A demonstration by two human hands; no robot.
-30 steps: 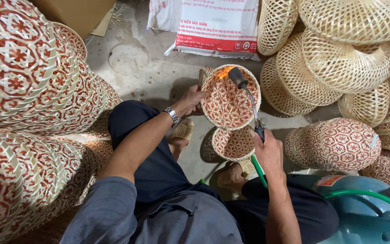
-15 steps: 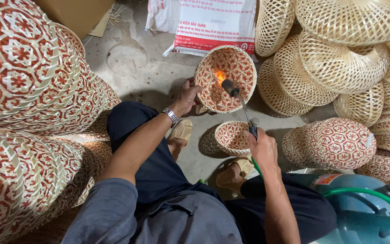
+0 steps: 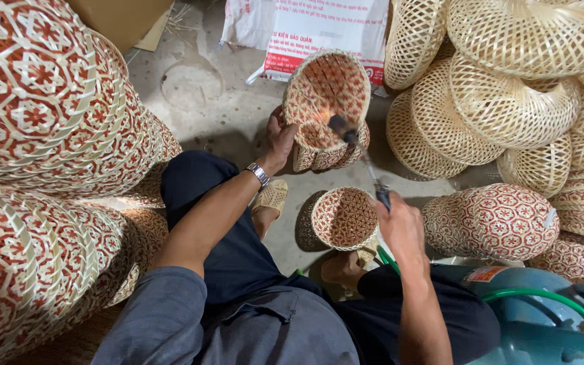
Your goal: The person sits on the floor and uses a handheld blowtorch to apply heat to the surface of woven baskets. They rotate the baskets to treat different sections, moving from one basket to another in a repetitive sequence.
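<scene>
My left hand [image 3: 280, 139] grips the rim of a red-and-cream woven basket [image 3: 326, 111], tilted so its open inside faces me. My right hand [image 3: 400, 226] holds a gas torch [image 3: 363, 162] by its handle; the nozzle points into the basket and a small flame glows against the inner weave. A second small woven basket [image 3: 345, 217] sits upright on the floor between my feet, just left of my right hand.
Tall stacks of red patterned baskets [image 3: 42, 155] fill the left side. Plain pale woven baskets [image 3: 508, 88] are piled at the upper right, more red ones [image 3: 501, 220] at the right. A blue gas cylinder [image 3: 542, 318] with green hose stands by my right leg. A printed sack [image 3: 319, 27] lies on the concrete floor.
My left hand has turned the basket, tilting its opening more upright and to the right. The torch tip moved deeper inside, and the flame now looks fainter than half a second ago.
</scene>
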